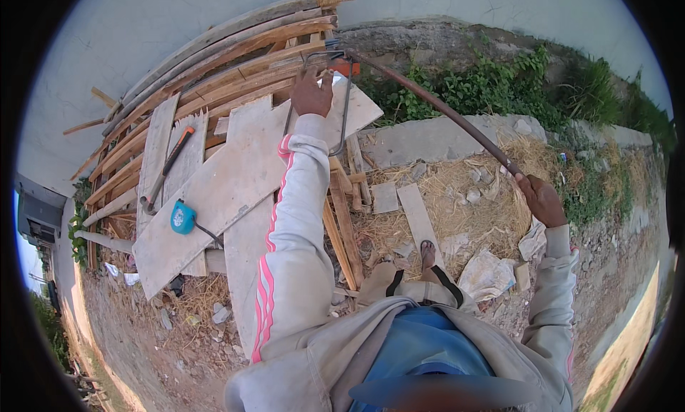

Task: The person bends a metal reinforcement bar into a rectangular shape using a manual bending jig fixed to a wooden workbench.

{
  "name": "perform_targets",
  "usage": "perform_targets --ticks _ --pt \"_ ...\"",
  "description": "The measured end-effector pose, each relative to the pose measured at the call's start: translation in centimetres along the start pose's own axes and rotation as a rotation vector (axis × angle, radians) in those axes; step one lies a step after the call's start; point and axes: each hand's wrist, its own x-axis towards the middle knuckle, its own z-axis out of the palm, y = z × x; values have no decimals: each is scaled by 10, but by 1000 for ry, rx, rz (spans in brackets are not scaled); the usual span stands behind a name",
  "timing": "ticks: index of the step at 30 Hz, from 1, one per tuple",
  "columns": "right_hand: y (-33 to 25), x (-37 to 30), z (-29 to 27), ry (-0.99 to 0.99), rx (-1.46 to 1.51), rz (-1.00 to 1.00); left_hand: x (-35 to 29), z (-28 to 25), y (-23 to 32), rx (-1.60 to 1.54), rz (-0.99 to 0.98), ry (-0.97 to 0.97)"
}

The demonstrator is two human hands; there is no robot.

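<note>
My right hand [542,200] is closed round the near end of a long brown metal bar [442,106]. The bar slants up and left to the far end of the boards. There it meets a thin dark metal rod bent into a narrow rectangular loop [346,112], beside a small orange-red piece [347,68]. My left hand [312,92] is closed on the left side of this loop, near its far end; the fingertips are partly hidden. Under my left hand lies a pale flat board [242,169].
A blue tape measure [183,217] and a hammer with an orange-and-black handle [171,162] lie on the boards at left. Stacked timber [242,55] runs along the wall. Green plants [485,80] grow at the wall's foot. Rubble, straw and a crumpled white sack [487,275] cover the ground.
</note>
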Motion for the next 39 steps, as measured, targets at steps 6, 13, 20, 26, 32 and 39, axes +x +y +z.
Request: perform_targets --ticks 6,13,20,26,32,39 --pt "14 35 -56 -531 524 200 -71 51 148 -285 680 -408" --pt "-9 39 -92 -534 435 214 -68 84 197 -100 724 -573" --pt "-26 38 -116 -726 735 354 -51 75 198 -68 746 -747" --pt "-60 -32 -72 -626 851 464 -67 56 166 -88 894 -757" --pt "-117 -77 -39 -576 965 522 -74 28 135 -111 1007 -772" --pt "-104 -73 -36 -534 830 382 -71 6 91 -285 1017 -517"
